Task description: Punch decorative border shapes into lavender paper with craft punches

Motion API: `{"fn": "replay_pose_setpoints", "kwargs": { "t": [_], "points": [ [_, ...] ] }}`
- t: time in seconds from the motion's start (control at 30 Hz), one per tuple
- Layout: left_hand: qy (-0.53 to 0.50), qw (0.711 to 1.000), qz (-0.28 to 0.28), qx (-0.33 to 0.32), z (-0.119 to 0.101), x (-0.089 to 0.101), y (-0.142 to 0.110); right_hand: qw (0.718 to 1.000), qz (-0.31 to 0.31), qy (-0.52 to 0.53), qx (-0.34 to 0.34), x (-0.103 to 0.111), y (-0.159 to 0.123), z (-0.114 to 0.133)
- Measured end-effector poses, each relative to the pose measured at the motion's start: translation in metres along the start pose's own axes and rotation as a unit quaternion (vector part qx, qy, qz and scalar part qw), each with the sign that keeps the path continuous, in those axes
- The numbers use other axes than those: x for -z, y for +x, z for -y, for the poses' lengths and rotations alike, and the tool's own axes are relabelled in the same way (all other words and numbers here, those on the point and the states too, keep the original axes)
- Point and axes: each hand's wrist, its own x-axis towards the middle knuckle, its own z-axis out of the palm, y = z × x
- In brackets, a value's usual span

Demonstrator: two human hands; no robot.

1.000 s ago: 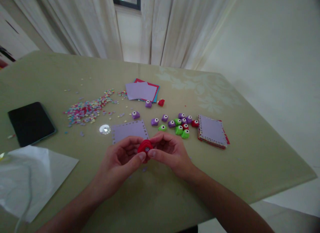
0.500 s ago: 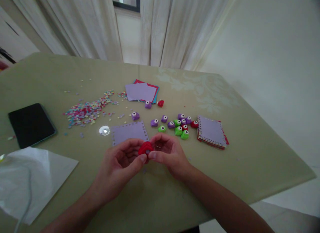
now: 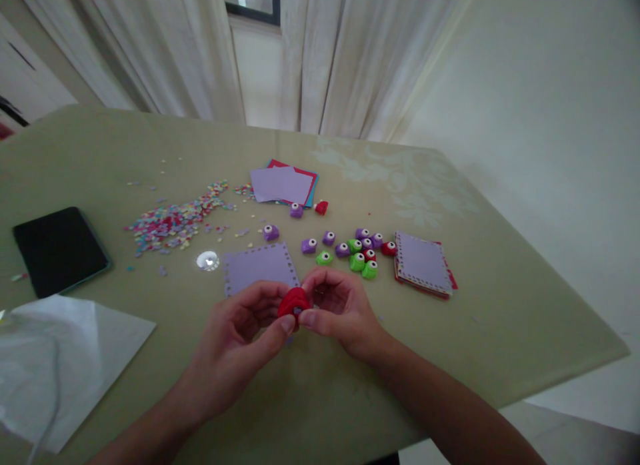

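Both hands meet in front of me around a small red craft paper punch (image 3: 294, 300). My left hand (image 3: 235, 348) pinches its left side between thumb and fingers. On the opposite side, my right hand (image 3: 343, 312) grips it with the thumb at its front edge. Just behind the fingers lies a lavender paper sheet (image 3: 261, 265) with small holes punched along its edges, its near part hidden by my hands. To the right sits a cluster of purple, red and green punches, among them a green punch (image 3: 357, 261).
Paper confetti (image 3: 173, 226) is heaped at left. Loose coloured sheets (image 3: 281, 184) lie at the back, a stack of hole-edged sheets (image 3: 425, 262) at right. A black-screened device (image 3: 60, 248), a shiny round disc (image 3: 207, 260) and a whitish translucent sheet (image 3: 95, 358) with a cable (image 3: 56, 378) are at left.
The red punch has turned slightly in my fingers and shifted a little right and down. Both hands keep hold of it; the things on the table stay put.
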Motion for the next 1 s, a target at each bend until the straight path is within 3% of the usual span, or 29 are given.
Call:
{"fn": "replay_pose_setpoints", "kwargs": {
  "t": [0.2, 0.33, 0.4, 0.5, 0.6, 0.67, 0.73, 0.87, 1.0],
  "points": [
    [0.036, 0.999, 0.011, -0.036, 0.007, 0.002, -0.005, 0.998, 0.017, -0.035, 0.04, 0.001, -0.001, -0.003],
    [0.171, 0.971, 0.018, -0.164, 0.009, 0.009, -0.009, 0.983, 0.049, -0.108, 0.138, 0.007, 0.001, 0.001],
    [0.279, 0.924, 0.037, -0.259, 0.008, 0.018, -0.009, 0.953, 0.088, -0.183, 0.226, 0.014, 0.002, 0.009],
    [0.414, 0.826, 0.092, -0.372, 0.009, 0.034, -0.007, 0.871, 0.148, -0.321, 0.341, 0.024, 0.003, 0.024],
    [0.449, 0.783, 0.137, -0.407, 0.011, 0.045, -0.005, 0.792, 0.178, -0.431, 0.394, 0.03, 0.002, 0.037],
    [0.441, 0.793, 0.129, -0.4, 0.01, 0.044, -0.003, 0.775, 0.183, -0.465, 0.386, 0.031, 0.001, 0.041],
    [0.416, 0.829, 0.092, -0.362, 0.006, 0.038, -0.002, 0.801, 0.172, -0.459, 0.344, 0.03, 0.001, 0.043],
    [0.294, 0.934, 0.066, -0.19, -0.004, 0.022, -0.001, 0.868, 0.138, -0.406, 0.249, 0.025, 0.003, 0.042],
    [0.173, 0.978, 0.061, -0.101, -0.008, 0.017, -0.001, 0.893, 0.119, -0.376, 0.218, 0.02, 0.002, 0.043]
  ]
}}
